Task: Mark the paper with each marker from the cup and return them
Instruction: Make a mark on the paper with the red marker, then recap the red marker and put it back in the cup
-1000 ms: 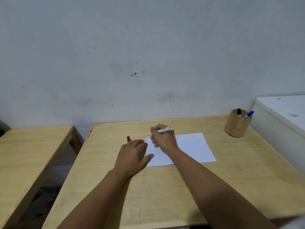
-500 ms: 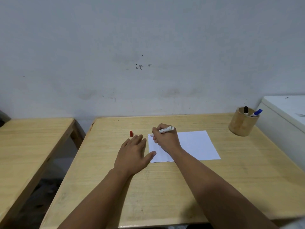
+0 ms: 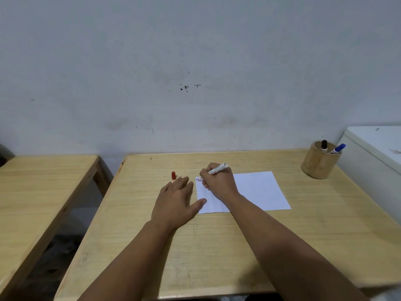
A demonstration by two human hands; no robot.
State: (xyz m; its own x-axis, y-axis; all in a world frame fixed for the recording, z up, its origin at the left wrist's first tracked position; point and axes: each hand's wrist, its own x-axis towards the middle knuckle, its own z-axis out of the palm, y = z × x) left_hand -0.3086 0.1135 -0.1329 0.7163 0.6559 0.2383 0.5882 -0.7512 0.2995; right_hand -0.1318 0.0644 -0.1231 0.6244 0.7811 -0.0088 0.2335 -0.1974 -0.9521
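Marker, white barrel (image 3: pixel 217 169): clasped in the curled fingers of the right hand (image 3: pixel 219 183), tip down at the far left corner of the paper (image 3: pixel 256 190), where small blue and red strokes show just beyond the fingertips.

Paper, white sheet: lies flat on the wooden table (image 3: pixel 217 246); the left thumb rests on its left edge, the only thing pinning it.

Left hand (image 3: pixel 176 200): fingers spread flat on the table, gripping nothing.

Cap, red (image 3: pixel 173 175): stands loose just beyond the left fingertips, apart from them.

Risks, as judged: a stroke pulled toward the edge may run ink off the sheet onto the wood, since the tip sits at the very corner; a lifted thumb could let the sheet slide; a sweep of the left fingers could knock the cap rolling.

Cup, bamboo (image 3: pixel 319 164): well to the right of the writing fingers, at the far corner. Holds two markers, one black-capped (image 3: pixel 324 144), one blue-capped (image 3: pixel 338 148), both leaning on the rim.
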